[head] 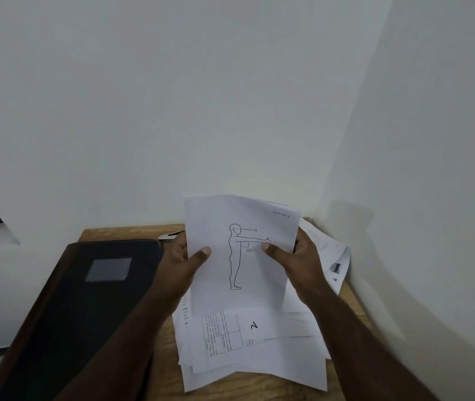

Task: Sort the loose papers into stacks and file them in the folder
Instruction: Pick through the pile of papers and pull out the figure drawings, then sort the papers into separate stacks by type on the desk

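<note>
Both hands, the left hand (182, 266) and right hand (294, 263), are clamping thumbs-over-front on a small upright sheaf of white printed sheets (239, 250) above the loose white paper pile (259, 351) on the wooden table (132, 231), apparently squaring one stack, which next calls for filing it in the closed black folder (85, 299) just left.

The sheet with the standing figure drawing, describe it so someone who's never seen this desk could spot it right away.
Start at the wooden table in the wall corner, with the dark folder on its left side. Above the loose paper pile at right, the left hand and right hand hold up the sheet. It alone shows a side-view figure with an outstretched arm marked 90.
</note>
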